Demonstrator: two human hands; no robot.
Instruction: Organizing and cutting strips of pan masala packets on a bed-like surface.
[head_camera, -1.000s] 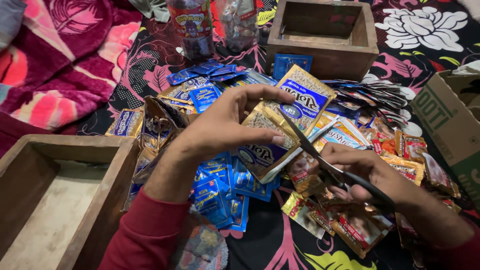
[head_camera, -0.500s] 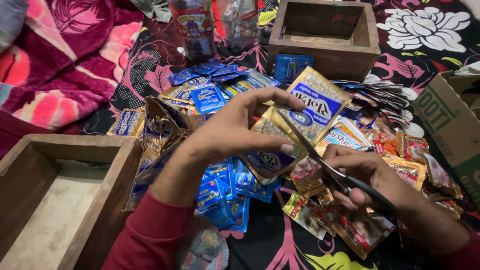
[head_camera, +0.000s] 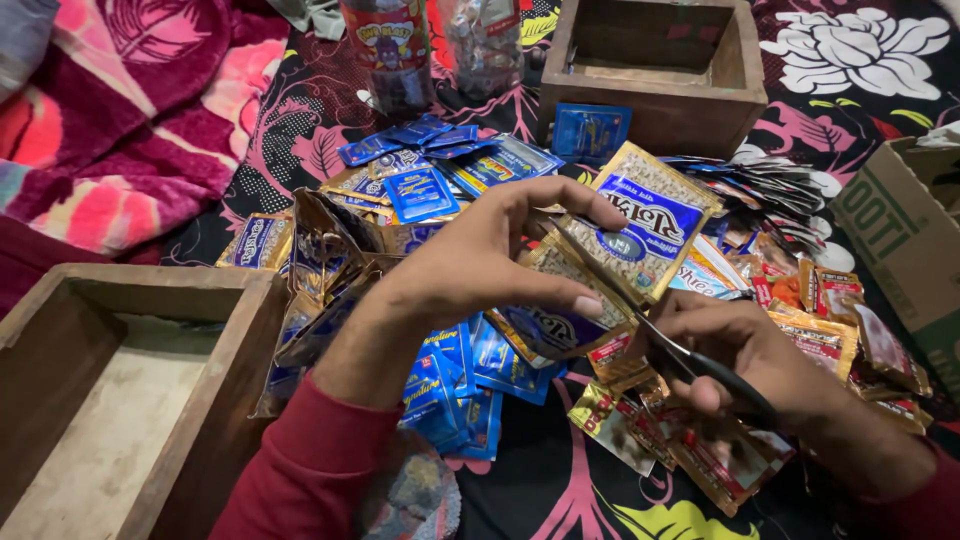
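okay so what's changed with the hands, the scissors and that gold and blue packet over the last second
The scissors in the right hand have cut further along the strip of gold and blue packets, whose upper packet has tilted up and right. The left hand keeps its pinch on the strip. The packet pile and wooden boxes have not moved.

The scissors (head_camera: 690, 355) are mostly disappearing inside the right hand (head_camera: 745, 350), so the handles aren't showing at all. The left hand (head_camera: 480, 265) is covering the lower part of the strip of gold-and-blue sachets (head_camera: 640, 225). The wooden box (head_camera: 110, 400) is getting cut off at the left and bottom edges, and the cardboard carton (head_camera: 900, 235) is running off the right side.
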